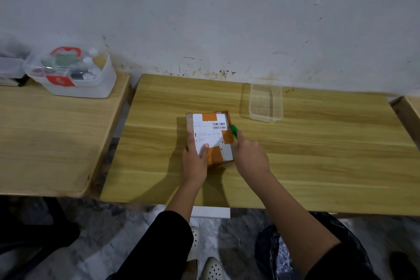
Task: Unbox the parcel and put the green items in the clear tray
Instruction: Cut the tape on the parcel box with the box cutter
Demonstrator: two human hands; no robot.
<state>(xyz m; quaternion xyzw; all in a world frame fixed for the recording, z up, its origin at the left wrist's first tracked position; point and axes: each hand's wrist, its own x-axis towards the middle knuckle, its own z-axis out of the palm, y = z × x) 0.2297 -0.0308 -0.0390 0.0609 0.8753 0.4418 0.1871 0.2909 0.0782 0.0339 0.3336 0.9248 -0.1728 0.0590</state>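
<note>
A small cardboard parcel with orange tape and a white shipping label lies closed in the middle of the wooden table. My left hand presses down on its near left part, fingers spread over the label. My right hand grips a green-handled cutter held against the parcel's right edge. The clear tray stands beyond the parcel to the right, near the wall, with nothing in it.
A second wooden table stands to the left across a narrow gap, bearing a lidded plastic box with a red handle and small items inside. Another table's corner shows at far right. A dark bag lies on the floor.
</note>
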